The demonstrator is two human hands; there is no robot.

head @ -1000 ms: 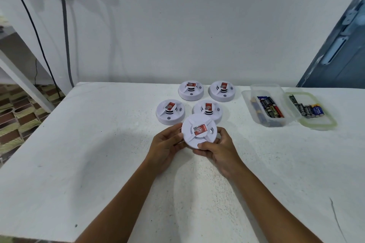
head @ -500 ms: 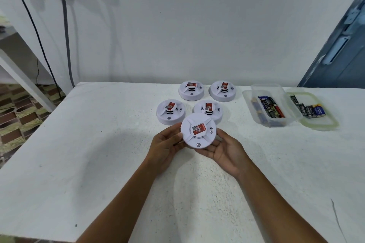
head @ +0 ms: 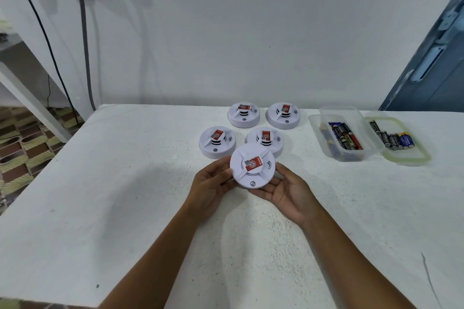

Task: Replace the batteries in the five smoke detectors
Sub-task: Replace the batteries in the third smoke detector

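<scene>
While the round white plastic smoke detector (head: pixel 252 165) is held face-up just above the white table (head: pixel 113 195), its rim is gripped by the left hand (head: pixel 211 187), and it is cradled from below by the right hand (head: pixel 288 192), fingers extended.

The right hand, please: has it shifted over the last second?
Yes. The right hand has turned palm-up beneath the held detector, its fingers no longer curled over the rim; the four detectors behind stayed put.
</scene>
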